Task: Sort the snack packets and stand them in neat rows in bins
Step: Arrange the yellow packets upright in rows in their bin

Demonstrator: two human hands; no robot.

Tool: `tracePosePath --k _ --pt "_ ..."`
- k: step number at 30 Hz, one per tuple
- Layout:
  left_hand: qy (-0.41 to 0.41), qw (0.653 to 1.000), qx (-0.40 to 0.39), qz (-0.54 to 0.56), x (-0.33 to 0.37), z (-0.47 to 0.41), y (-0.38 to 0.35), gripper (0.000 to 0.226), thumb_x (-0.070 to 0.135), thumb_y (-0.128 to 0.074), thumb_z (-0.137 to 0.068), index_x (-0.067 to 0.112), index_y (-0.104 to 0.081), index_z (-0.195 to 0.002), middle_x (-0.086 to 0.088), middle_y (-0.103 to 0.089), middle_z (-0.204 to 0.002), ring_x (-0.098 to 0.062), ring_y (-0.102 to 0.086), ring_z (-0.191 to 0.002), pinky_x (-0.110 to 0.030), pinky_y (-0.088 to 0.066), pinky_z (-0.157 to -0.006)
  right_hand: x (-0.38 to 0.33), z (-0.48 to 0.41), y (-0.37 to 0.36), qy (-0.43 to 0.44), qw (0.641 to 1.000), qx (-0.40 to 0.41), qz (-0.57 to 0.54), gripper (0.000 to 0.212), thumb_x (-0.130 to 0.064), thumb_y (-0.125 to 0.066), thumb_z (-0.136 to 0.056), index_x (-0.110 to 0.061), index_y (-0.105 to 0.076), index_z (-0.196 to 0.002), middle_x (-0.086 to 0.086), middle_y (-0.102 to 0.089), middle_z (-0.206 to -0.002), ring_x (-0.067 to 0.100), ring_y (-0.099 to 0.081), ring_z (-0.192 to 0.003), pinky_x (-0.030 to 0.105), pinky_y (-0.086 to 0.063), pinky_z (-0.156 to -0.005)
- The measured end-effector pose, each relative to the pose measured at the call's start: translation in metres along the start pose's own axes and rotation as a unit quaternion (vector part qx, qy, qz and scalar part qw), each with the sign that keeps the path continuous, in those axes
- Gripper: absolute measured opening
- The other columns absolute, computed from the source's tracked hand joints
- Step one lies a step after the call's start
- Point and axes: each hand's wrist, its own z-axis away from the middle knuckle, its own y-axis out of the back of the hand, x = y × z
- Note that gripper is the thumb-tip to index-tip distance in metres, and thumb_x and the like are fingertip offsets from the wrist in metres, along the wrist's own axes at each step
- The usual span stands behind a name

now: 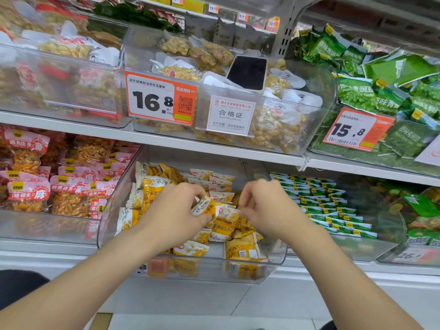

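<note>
I am working in the clear bin (112, 210) on the lower shelf, where the yellow packets (221, 184) are standing in rows at the back and lying jumbled in front. My left hand (176, 210) is pinching one yellow-and-white packet (205, 207) between thumb and fingers. My right hand (264, 206) is curling over the heap, blurred, so I cannot tell whether its fingers are holding anything. I am judging it best to turn the packet upright, face forward, snug against the back row. Above, an orange price tag (157, 101) is showing 16.8, another tag (354, 129) 15.8, and a white card (229, 115) 合格证, "Qualified certificate".

Packets (222, 228) in bin (276, 258) below phone (247, 72)
</note>
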Motion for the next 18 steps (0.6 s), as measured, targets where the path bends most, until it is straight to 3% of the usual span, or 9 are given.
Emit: tracePosePath --k 2,5,9,11,14,18 --pt "0.021 1.000 0.009 0.000 0.003 0.002 0.000 0.023 0.039 -0.080 -0.089 0.032 -0.068 -0.108 0.009 -0.071 -0.077 -0.009 -0.071 -0.065 -0.029 -0.059 -0.061 -0.003 0.002 -0.008 0.007 0.991 -0.092 0.099 0.023 -0.030 -0.085 -0.083 -0.026 -0.065 -0.092 0.002 -0.066 -0.100 0.023 -0.066 -0.091 0.042 -0.061 -0.082" --pt "0.027 0.999 0.018 -0.024 0.002 0.001 -0.003 0.026 0.041 -0.076 -0.090 0.028 -0.062 -0.107 0.006 -0.068 -0.072 -0.007 -0.065 -0.065 -0.031 -0.053 -0.059 -0.019 0.005 -0.021 0.020 0.964 -0.183 0.194 0.044 -0.039 -0.089 -0.078 -0.013 -0.064 -0.104 0.005 -0.060 -0.101 0.026 -0.061 -0.087 0.041 -0.060 -0.078" --pt "0.027 0.999 0.006 -0.030 0.000 0.004 -0.005 0.025 0.042 -0.070 -0.096 0.028 -0.052 -0.107 0.004 -0.065 -0.068 -0.007 -0.057 -0.064 -0.029 -0.038 -0.055 -0.021 -0.003 -0.026 -0.007 0.951 -0.212 0.225 0.054 -0.045 -0.092 -0.076 -0.014 -0.050 -0.089 0.003 -0.052 -0.093 0.028 -0.054 -0.082 0.035 -0.048 -0.067" --pt "0.018 0.999 -0.001 -0.038 0.000 0.006 -0.005 0.025 0.042 -0.068 -0.098 0.030 -0.047 -0.106 0.003 -0.065 -0.067 -0.010 -0.060 -0.059 -0.030 -0.040 -0.055 -0.019 -0.006 -0.023 -0.012 0.951 -0.220 0.215 0.056 -0.046 -0.094 -0.073 -0.015 -0.054 -0.097 0.004 -0.052 -0.100 0.027 -0.054 -0.085 0.035 -0.050 -0.071" --pt "0.021 0.999 -0.001 -0.045 0.000 0.007 -0.004 0.025 0.042 -0.066 -0.098 0.027 -0.048 -0.108 0.004 -0.061 -0.067 -0.012 -0.061 -0.066 -0.033 -0.046 -0.059 -0.020 -0.007 -0.015 -0.004 0.951 -0.219 0.218 0.062 -0.042 -0.097 -0.070 -0.012 -0.065 -0.113 0.006 -0.059 -0.113 0.027 -0.057 -0.095 0.039 -0.057 -0.082" --pt "0.031 0.998 0.009 -0.053 -0.001 0.004 0.000 0.027 0.041 -0.065 -0.098 0.024 -0.053 -0.115 0.006 -0.064 -0.065 -0.006 -0.059 -0.058 -0.025 -0.040 -0.053 -0.023 -0.003 0.002 -0.010 0.957 -0.186 0.221 0.055 -0.036 -0.095 -0.074 -0.018 -0.068 -0.118 0.006 -0.061 -0.116 0.030 -0.064 -0.103 0.038 -0.056 -0.080"
